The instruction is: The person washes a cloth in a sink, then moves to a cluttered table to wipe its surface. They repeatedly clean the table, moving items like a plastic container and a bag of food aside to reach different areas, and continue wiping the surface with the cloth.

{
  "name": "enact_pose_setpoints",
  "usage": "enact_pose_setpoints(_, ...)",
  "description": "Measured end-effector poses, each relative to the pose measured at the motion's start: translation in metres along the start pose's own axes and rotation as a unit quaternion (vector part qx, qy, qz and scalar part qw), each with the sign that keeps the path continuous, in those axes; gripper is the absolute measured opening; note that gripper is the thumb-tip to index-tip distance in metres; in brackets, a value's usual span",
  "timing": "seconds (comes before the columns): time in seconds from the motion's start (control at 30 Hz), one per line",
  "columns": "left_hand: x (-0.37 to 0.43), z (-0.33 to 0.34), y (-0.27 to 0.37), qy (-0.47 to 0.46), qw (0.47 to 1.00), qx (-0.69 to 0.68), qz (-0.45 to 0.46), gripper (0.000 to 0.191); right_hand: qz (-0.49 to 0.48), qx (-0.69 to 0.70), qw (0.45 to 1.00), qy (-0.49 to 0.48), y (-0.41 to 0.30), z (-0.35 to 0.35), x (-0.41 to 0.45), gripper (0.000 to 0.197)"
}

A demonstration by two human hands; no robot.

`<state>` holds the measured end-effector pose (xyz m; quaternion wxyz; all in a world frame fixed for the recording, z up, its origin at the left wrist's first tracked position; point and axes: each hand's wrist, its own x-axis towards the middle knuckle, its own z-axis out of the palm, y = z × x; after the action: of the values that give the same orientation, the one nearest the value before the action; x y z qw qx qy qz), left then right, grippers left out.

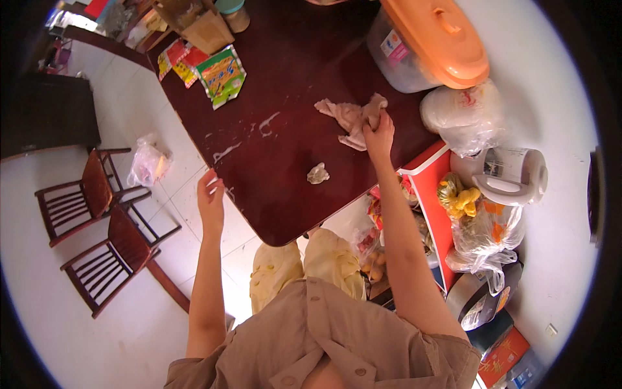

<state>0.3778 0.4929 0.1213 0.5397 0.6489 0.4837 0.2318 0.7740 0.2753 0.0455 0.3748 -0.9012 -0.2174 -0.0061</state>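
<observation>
My right hand grips a pinkish-brown cloth on the dark red wooden table, towards its right side. Part of the cloth lies spread to the left of my fingers. My left hand is beside the table's left edge, fingers apart, holding nothing. Between the hands, nearer to me, a crumpled whitish wad lies on the tabletop. Whitish wet streaks mark the surface left of the cloth and run towards the left edge.
Food packets and a cardboard box occupy the far left. A plastic bin with an orange lid stands far right by a bagged bundle. A white electric kettle and bags stand at right; wooden chairs are on the left.
</observation>
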Motion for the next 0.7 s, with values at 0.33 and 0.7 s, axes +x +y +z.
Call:
enact_pose_setpoints(0.33, -0.027, -0.076, -0.038, 0.143, 0.983, -0.05, -0.105, 0.04, -0.176, -0.113, 0.971, -0.117, -0.087, 0.097, 0.002, 0.059)
enact_pose_setpoints(0.7, 0.122, -0.136, -0.077, -0.034, 0.993, -0.091, -0.07, 0.035, -0.106, -0.097, 0.989, -0.014, -0.184, 0.159, -0.064, 0.063)
